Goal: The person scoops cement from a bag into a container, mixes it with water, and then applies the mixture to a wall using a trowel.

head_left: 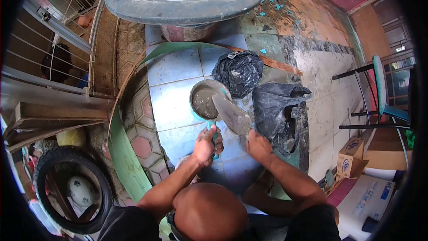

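Note:
My left hand (208,144) is wrapped round the teal handle of a round dipper (193,102) that holds wet grey mortar (204,103). In my right hand (258,146) is a trowel (232,115), its handle hidden by the fingers. The trowel's blade is smeared with grey mortar and its tip reaches over the dipper's right side. Beyond the dipper lies a crumpled black plastic bag (238,73). Another black bag (278,111) lies to the right of the trowel, on the tiled floor (171,107).
A large grey moulded basin (187,11) stands at the top. A green strip (127,160) curves along the left. Further left are a tire (40,178) and a wire gate (26,40). At right are a chair (379,85), a cardboard box (350,158) and a white carton (365,203).

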